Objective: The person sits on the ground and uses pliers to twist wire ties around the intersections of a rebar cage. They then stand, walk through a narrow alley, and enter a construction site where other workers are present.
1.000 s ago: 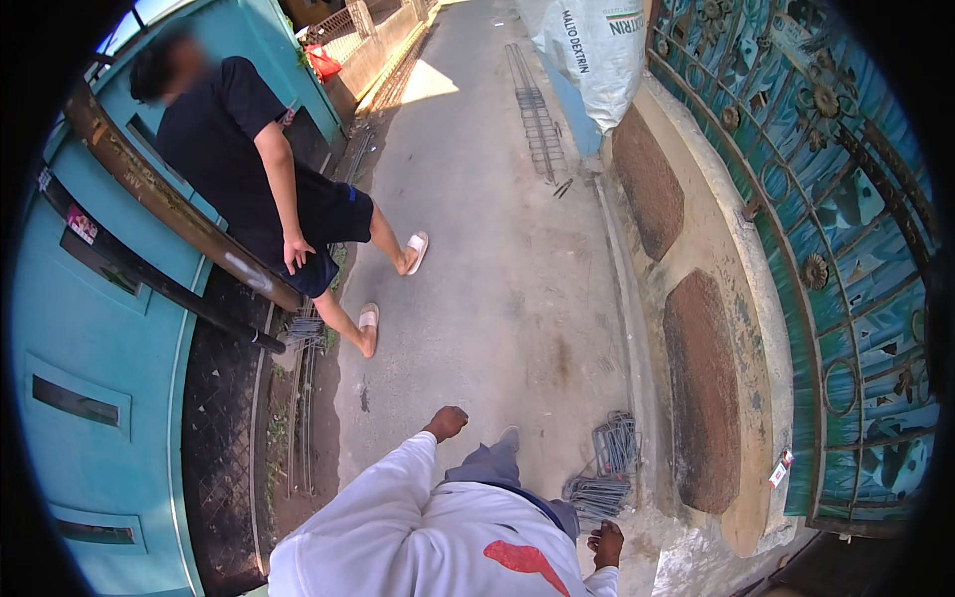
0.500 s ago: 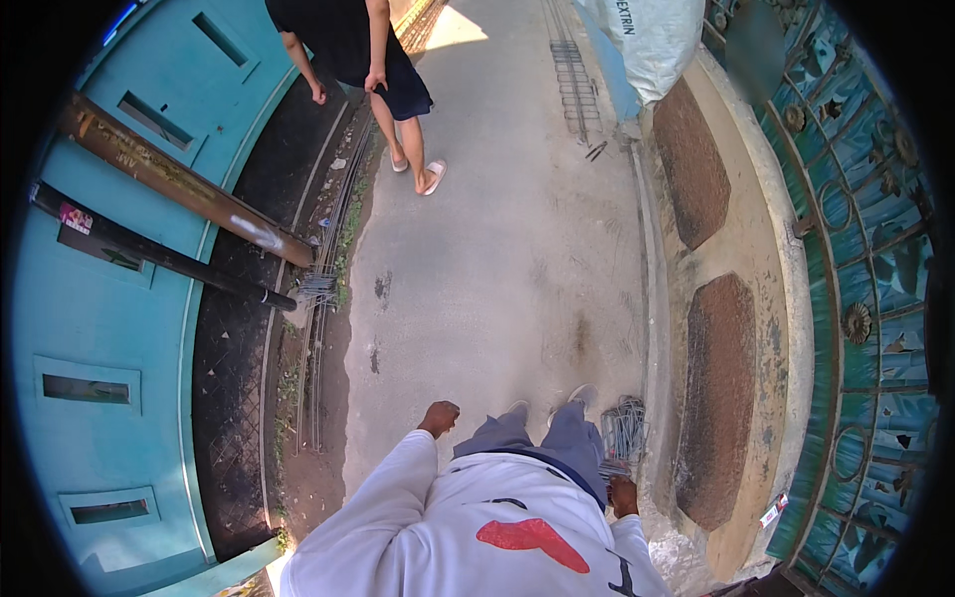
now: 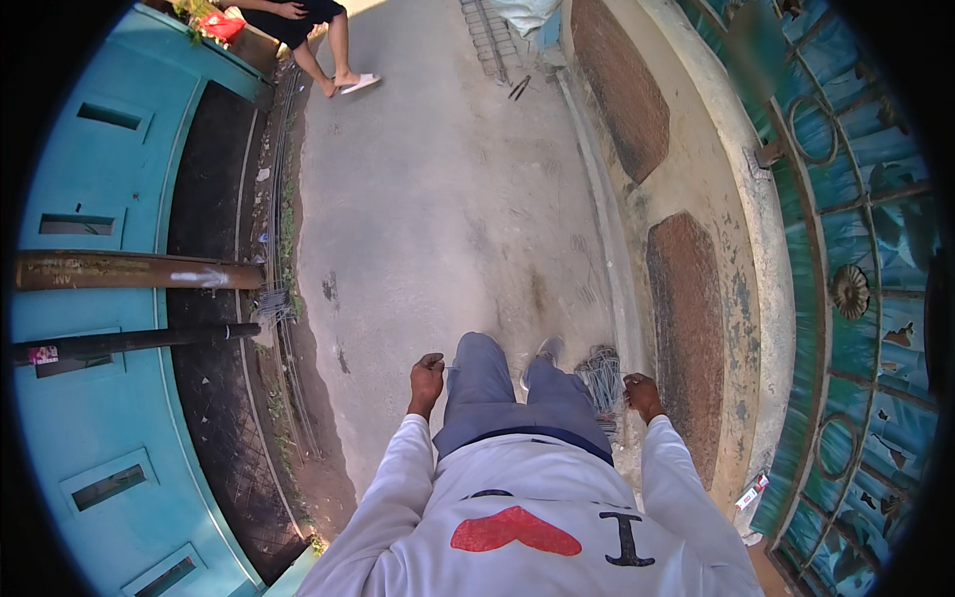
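Note:
My left hand [image 3: 426,385] is in front of my left thigh with its fingers curled closed. A thin pale sliver shows by its fingertips, too small to name. My right hand [image 3: 644,396] is at the right of my legs, also closed, with its fingers pointing toward a bundle of bent grey metal wire [image 3: 600,380]. That bundle lies low beside my right leg. Whether my right hand holds or touches any of the wire I cannot tell. My left knee is raised, and one shoe [image 3: 548,348] shows.
A person in dark shorts [image 3: 288,22] walks at the far left. Dark pincers [image 3: 519,88] lie near a wire frame [image 3: 487,35] on the pavement. A low wall [image 3: 686,119] and green metal gate [image 3: 826,229] run along the right; rods [image 3: 284,179] and poles [image 3: 139,271] stand left.
My right hand has come up and forward beside the wire bundle. My left hand has drawn in toward my thigh, and my left knee has risen. The other person has moved farther off.

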Demonstrator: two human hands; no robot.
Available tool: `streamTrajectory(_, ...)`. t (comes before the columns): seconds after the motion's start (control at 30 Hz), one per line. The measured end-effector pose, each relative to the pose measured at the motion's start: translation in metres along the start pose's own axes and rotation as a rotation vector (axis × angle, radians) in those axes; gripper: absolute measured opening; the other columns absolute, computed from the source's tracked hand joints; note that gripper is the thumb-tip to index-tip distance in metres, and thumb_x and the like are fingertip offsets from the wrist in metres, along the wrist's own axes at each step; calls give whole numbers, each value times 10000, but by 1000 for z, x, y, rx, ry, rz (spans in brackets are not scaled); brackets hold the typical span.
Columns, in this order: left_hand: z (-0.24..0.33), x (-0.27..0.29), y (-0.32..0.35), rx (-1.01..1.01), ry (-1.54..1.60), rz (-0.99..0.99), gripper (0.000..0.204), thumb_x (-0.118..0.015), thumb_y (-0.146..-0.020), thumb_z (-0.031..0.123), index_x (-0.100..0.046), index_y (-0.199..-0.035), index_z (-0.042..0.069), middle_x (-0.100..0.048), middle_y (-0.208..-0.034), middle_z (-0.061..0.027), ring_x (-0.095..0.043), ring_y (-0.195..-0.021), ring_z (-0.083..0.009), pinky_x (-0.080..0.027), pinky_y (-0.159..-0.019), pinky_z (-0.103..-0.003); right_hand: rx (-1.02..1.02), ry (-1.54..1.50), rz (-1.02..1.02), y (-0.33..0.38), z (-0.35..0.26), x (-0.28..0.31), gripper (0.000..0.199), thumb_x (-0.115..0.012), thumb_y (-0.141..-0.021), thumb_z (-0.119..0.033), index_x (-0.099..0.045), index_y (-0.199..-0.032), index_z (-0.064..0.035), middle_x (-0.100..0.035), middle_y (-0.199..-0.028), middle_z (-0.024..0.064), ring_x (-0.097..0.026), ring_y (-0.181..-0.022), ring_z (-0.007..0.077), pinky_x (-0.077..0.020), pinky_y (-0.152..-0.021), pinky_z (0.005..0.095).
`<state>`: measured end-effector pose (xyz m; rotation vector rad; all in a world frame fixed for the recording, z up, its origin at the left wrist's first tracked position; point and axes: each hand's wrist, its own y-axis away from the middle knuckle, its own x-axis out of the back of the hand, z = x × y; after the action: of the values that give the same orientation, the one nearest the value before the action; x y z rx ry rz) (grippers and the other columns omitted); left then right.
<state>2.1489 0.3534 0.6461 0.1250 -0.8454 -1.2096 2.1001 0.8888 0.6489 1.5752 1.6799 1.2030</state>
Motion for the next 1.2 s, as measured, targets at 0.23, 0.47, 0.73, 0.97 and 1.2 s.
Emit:
streamTrajectory(0.23, 136, -21, -29, 253, 226, -235, 317, -583, -928, 163, -624, -1208, 19, -674, -1043, -99, -635, -855, -179, -514, -729, -306, 48, 2, 23, -37, -66, -22, 243, -565, -927, -171, -664, -1115, -51, -632, -693, 50, -549, -517, 130, -440, -469, 293)
streamTrajectory(0.47, 169, -54, -93, 363, 180, -471, 324, -597, -930, 181, -624, -1205, 13, -670, -1033, -87, -626, -870, -167, -511, -772, -304, -56, -32, 87, -53, -65, -75, 246, -574, -919, -194, -671, -1103, -63, -670, -719, 73, -584, -542, 145, -471, -504, 305)
streamTrajectory(0.73, 175, -58, -165, 408, 108, -608, 337, -591, -928, 169, -617, -1224, 10, -668, -1058, -95, -628, -908, -180, -509, -811, -322, -124, -100, 118, -82, -87, -102, 220, -588, -918, -191, -675, -1026, -21, -644, -691, 64, -565, -532, 136, -449, -499, 291)
streamTrajectory(0.97, 218, -80, -204, 432, 194, -439, 340, -585, -940, 174, -609, -1241, 17, -665, -1106, -103, -636, -937, -190, -516, -841, -330, 98, 114, 117, -153, -111, -118, 227, -585, -888, -200, -689, -979, -19, -690, -842, 165, -665, -810, 310, -501, -767, 393)
streamTrajectory(1.2, 221, -168, -235, 342, 100, -580, 301, -595, -952, 165, -621, -1219, 29, -667, -1089, -86, -632, -940, -163, -522, -815, -304, 82, 222, 151, -272, -103, -97, 236, -589, -882, -233, -705, -963, -45, -697, -901, 190, -668, -863, 370, -515, -774, 437)
